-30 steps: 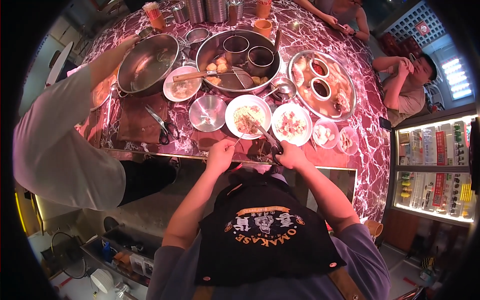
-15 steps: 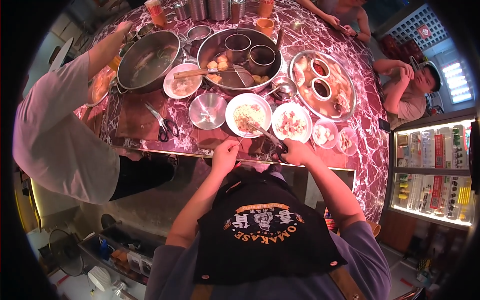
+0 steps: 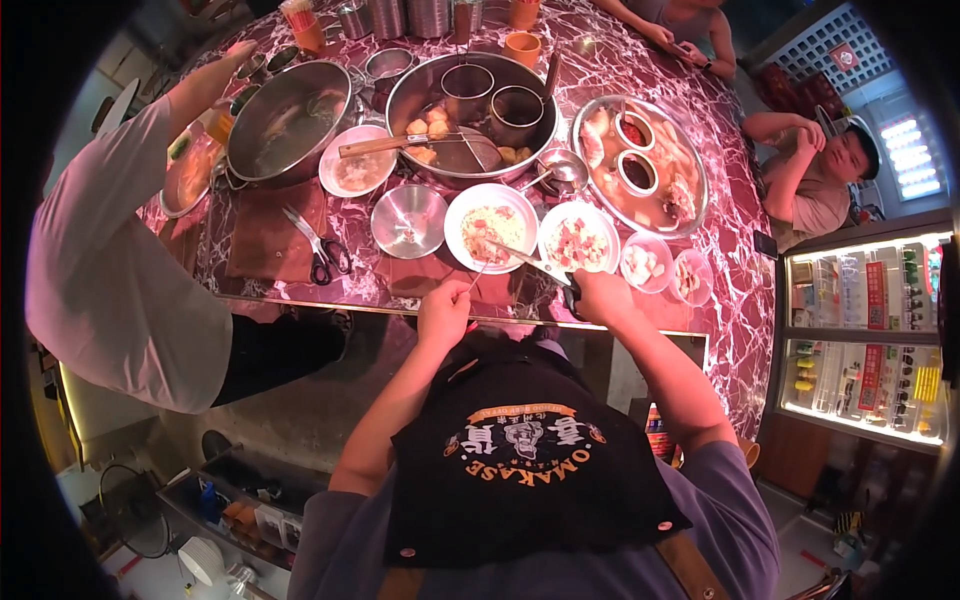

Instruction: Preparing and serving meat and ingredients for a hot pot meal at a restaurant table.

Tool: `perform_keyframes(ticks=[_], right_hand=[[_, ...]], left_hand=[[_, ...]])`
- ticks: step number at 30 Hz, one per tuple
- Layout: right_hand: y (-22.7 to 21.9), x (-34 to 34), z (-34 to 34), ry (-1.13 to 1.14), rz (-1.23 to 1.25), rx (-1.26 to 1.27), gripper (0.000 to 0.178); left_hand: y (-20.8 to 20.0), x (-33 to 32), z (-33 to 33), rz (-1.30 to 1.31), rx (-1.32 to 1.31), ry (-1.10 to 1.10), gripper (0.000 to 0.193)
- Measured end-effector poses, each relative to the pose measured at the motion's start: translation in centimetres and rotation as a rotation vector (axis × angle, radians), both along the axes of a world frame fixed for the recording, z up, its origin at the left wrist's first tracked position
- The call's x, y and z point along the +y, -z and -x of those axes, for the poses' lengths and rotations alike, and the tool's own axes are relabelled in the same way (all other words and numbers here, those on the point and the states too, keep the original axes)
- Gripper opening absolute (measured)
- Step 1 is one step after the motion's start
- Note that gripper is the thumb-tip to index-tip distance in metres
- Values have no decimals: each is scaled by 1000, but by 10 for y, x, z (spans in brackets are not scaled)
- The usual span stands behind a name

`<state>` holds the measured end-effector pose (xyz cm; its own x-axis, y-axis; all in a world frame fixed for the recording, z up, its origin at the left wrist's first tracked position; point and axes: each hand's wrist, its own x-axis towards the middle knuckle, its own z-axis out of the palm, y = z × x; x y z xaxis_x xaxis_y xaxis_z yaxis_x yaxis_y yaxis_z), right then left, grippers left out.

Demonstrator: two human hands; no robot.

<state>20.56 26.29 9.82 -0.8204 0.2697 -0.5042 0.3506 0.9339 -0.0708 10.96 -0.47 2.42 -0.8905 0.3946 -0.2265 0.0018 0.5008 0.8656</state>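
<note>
My left hand (image 3: 445,310) is closed in a pinch on a thin skewer (image 3: 481,273) that slants up to the near side of a white bowl (image 3: 453,248). Chopped food in pale and reddish bits (image 3: 488,222) fills that bowl. In my right hand (image 3: 603,298) is a pair of scissors (image 3: 540,262), its blades reaching over the same bowl toward the skewer's upper end. Whether the blades touch the food is too small to tell. Just right of it stands a second white bowl (image 3: 611,262) with similar food, close beyond my right hand.
Behind stands a steel pot (image 3: 400,140) with two strainers; a ladle (image 3: 562,172) and an oval tray (image 3: 700,200) are beside it. Left are a steel bowl (image 3: 390,240), other scissors (image 3: 322,247) and a co-worker's arm (image 3: 203,88). Small bowls (image 3: 646,277) sit at right.
The scissors' blades have turned slightly flatter over the bowl, and my right hand sits a little further right. The whole view has shifted slightly. Both grips stay the same.
</note>
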Motion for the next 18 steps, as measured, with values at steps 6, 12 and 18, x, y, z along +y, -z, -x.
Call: perform_keyframes(ticks=[6,12,18], right_hand=[[-27,21,-32,67,47,97,45],[-15,-1,-10,35,29,40,59],[10,-14,9,27,19,22,35]], left_hand=[[4,-9,0,-356,-295,-103,16],[1,3,5,-466,-392,-95,16],[10,8,3,-502,-441,-143,17]])
